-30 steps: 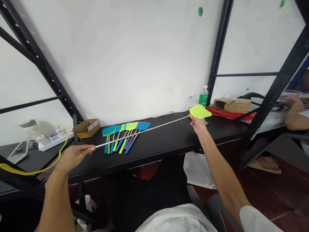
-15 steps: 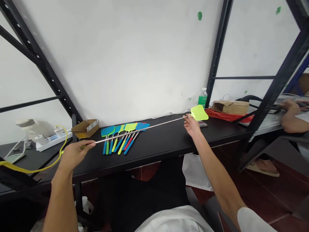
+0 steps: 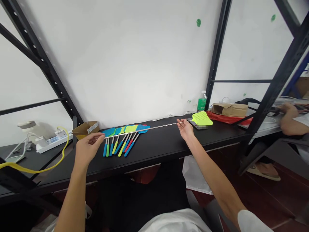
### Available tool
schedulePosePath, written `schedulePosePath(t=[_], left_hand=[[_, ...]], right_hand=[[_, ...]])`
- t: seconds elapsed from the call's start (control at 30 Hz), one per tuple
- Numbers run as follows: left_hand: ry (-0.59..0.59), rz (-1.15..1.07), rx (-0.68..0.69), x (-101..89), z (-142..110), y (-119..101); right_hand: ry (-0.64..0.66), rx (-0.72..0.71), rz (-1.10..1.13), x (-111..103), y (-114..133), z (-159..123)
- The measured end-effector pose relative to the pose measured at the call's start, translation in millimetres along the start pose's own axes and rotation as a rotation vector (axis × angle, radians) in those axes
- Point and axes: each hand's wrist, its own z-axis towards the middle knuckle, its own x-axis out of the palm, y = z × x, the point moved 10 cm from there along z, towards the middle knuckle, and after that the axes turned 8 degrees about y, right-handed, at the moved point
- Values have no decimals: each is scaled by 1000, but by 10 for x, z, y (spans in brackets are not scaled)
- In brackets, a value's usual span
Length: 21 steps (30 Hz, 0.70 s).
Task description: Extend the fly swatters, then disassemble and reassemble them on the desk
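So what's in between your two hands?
In the head view, the long metal rod of a fly swatter runs from your left hand to your right hand, over a row of colourful fly swatters.

Got the right hand (image 3: 185,129) pinching a long metal-handled fly swatter (image 3: 202,118) just below its green head, with the left hand (image 3: 89,148) up by the other end. A row of colorful swatters (image 3: 123,141) sits on the desk (image 3: 154,154) between the hands, green bottle (image 3: 201,102) just past the right one.

Your black worktop (image 3: 149,158), a row of colored fly swatters (image 3: 120,143), a small cardboard box (image 3: 85,129), a green bottle (image 3: 201,102), a red cloth (image 3: 224,117) under a cardboard packet (image 3: 229,110)
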Motion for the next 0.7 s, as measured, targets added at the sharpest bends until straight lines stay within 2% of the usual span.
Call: schedulePosePath(t=[0.1, 0.17, 0.27, 0.4, 0.53, 0.7], left_hand=[[236, -222, -162, 433, 3, 117], [237, -357, -256, 552, -10, 225], [140, -592, -355, 577, -21, 388], [45, -792, -405, 507, -20, 501], [-62, -857, -436, 401, -42, 567], [-63, -862, -432, 403, -44, 570]], right_hand=[[19, -24, 3, 51, -9, -7], [35, -25, 14, 83, -18, -11], [57, 2, 64, 119, -54, -15], [96, 36, 123, 173, -93, -26], [148, 24, 136, 226, -77, -34], [136, 80, 193, 200, -106, -36]])
